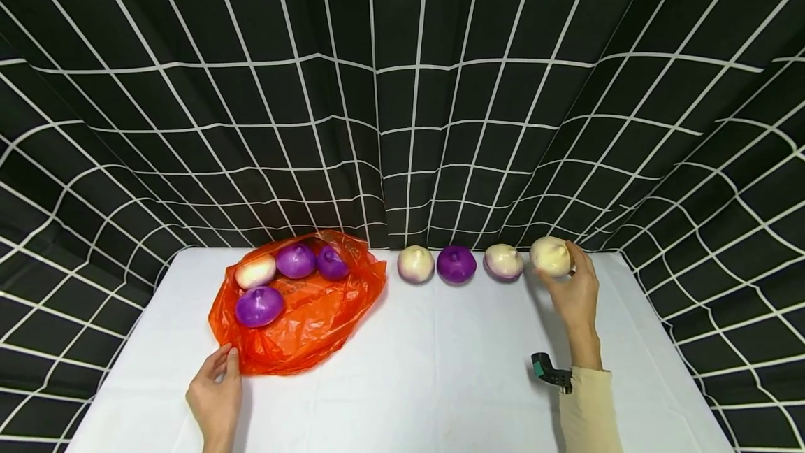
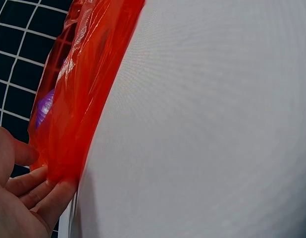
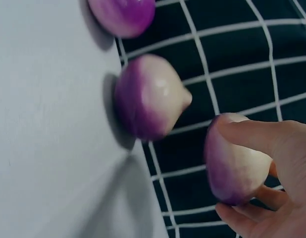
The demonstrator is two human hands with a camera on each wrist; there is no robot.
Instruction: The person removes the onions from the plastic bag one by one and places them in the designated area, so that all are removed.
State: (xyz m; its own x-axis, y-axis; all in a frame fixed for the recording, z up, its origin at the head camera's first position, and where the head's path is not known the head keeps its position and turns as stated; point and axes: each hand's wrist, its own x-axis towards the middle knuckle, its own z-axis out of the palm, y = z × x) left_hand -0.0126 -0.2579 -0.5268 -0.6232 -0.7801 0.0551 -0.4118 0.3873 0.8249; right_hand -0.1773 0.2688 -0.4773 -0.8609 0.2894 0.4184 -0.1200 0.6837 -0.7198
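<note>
My right hand (image 1: 574, 292) grips a white-and-purple onion (image 1: 549, 256) near the table's far right edge. In the right wrist view that onion (image 3: 237, 161) sits between thumb and fingers, apart from the tabletop. My left hand (image 1: 216, 390) pinches the near left rim of a red-orange plastic bag (image 1: 314, 334), and the left wrist view shows thumb and fingers at the film (image 2: 88, 94). Inside the bag lie several onions, one whitish (image 1: 256, 272) and the others purple (image 1: 259, 306). Between bag and right hand stand a whitish onion (image 1: 416, 264), a purple one (image 1: 456, 265) and another whitish one (image 1: 503, 261).
A white cloth (image 1: 402, 383) covers the table. Black curtain with a white grid (image 1: 402, 124) rises behind the far edge and at both sides. A small black camera mount (image 1: 551, 371) sticks out from the right sleeve (image 1: 589, 407).
</note>
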